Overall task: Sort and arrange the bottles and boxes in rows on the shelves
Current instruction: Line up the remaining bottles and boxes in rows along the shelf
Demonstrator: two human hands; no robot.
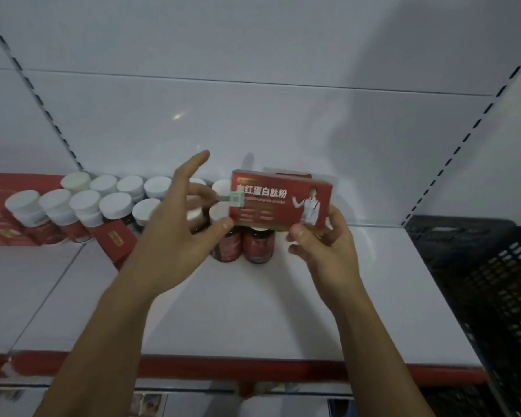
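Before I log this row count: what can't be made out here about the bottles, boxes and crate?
Head view only:
Bottles: several hidden behind the left hand and held red box; count unknown.
Red shape behind the held box: only its top shows; box or reflection, unclear.
Black crate: cut off by the right edge.
Bottle labels: blurred.
Left thumb at the box corner; grip unclear.

Both forearms reach up and forward. Left hand [175, 218] is spread, fingers [197, 161] straight, thumb tip touching the red box [280, 203]; right hand [322, 245] pinches its lower right corner.
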